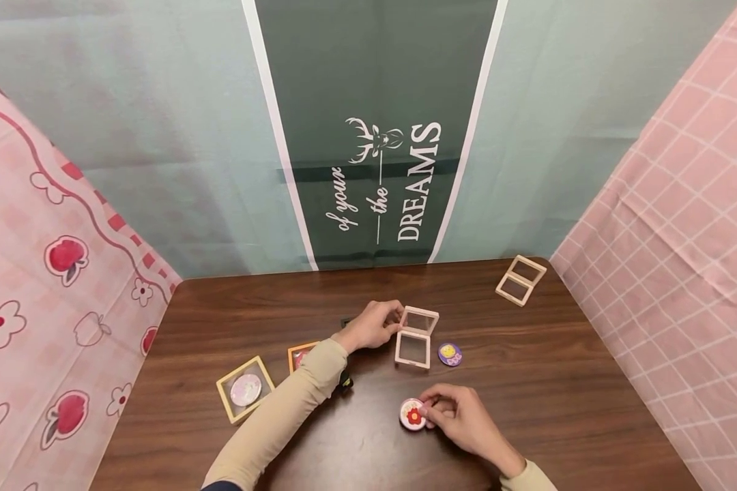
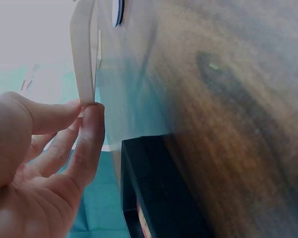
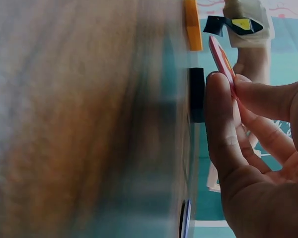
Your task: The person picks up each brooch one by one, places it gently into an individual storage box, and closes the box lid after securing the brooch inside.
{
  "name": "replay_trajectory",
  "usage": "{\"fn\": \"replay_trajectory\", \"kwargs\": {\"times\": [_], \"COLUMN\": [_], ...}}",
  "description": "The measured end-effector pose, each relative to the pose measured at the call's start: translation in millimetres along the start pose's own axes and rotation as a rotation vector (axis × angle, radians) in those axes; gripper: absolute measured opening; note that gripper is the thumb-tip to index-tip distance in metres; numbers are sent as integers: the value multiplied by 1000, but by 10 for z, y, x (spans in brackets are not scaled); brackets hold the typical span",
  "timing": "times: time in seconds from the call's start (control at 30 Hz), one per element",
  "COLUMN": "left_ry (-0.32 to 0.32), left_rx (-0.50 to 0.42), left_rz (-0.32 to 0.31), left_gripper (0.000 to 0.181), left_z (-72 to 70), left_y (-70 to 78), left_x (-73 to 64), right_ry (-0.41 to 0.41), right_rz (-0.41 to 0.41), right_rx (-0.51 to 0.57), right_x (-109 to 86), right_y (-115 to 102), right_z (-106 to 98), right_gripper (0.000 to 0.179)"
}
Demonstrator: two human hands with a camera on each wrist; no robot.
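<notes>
With left hand [image 1: 373,325], pinching the unfolded pink frame [image 1: 413,333] by one side; with right hand [image 1: 462,414], well apart, pinching the flower badge [image 1: 412,415] by its rim above the table [image 1: 528,402]. Probably best to steady the frame lightly and bring the badge over level.

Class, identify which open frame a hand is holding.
The pale pink frame, pinched by the left hand; the cream frame lies untouched near the table's far right corner.

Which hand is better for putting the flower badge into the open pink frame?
Probably the right hand: it pinches the flower badge, while the left hand holds the open pink frame by its edge.
</notes>
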State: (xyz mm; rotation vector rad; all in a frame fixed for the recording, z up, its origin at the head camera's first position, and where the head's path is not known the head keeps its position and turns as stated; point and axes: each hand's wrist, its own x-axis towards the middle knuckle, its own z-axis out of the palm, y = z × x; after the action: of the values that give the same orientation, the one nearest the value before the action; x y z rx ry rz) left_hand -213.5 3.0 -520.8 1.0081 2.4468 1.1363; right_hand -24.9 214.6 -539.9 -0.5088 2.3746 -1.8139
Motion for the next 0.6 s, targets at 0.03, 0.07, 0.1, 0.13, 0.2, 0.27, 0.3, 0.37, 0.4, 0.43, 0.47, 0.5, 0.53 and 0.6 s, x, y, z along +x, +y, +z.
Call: {"fn": "replay_trajectory", "kwargs": {"times": [0.03, 0.07, 0.1, 0.13, 0.2, 0.27, 0.3, 0.37, 0.4, 0.43, 0.47, 0.5, 0.53, 0.6], "left_ry": [-5, -11, -13, -16, -21, -21, -18, -19, -22, -25, -29, -34, -39, -48], "left_rx": [3, 7, 13, 19, 27, 36, 39, 46, 48, 50, 51, 53, 55, 59], "left_rz": [-4, -10, -9, -9, -4, 5, 10, 9, 8, 6, 4, 3, 3, 1], "left_gripper": [10, 10, 9, 9, 9, 10, 10, 11, 11, 12, 12, 12, 12, 12], "left_z": [10, 20, 31, 42, 56, 66, 70, 76, 80, 84, 89, 94, 102, 115], "left_y": [2, 2, 2, -3, -4, -2, -3, -2, -3, -2, -1, 1, 2, 7], "left_x": [-6, -14, -22, -31, -50, -67, -73, -86, -92, -97, -102, -106, -110, -118], "right_ry": [8, 17, 22, 27, 36, 45, 48, 63, 72, 82, 97, 112, 124, 143], "right_rz": [2, 2, 8, 15, 29, 46, 54, 71, 80, 90, 99, 110, 119, 135], "right_rx": [5, 6, 11, 13, 12, 8, 7, 2, 1, 4, 7, 11, 15, 23], "right_x": [12, 24, 36, 48, 75, 105, 123, 164, 184, 208, 232, 256, 279, 324], "right_y": [-3, -6, -7, -8, -13, -14, -16, -17, -15, -14, -10, -6, 2, 20], "right_z": [-11, -21, -30, -37, -55, -76, -89, -120, -139, -158, -178, -198, -218, -254], "right_gripper": [8, 8, 9, 9, 9, 9, 10, 10, 11, 11, 12, 13, 13, 15]}}
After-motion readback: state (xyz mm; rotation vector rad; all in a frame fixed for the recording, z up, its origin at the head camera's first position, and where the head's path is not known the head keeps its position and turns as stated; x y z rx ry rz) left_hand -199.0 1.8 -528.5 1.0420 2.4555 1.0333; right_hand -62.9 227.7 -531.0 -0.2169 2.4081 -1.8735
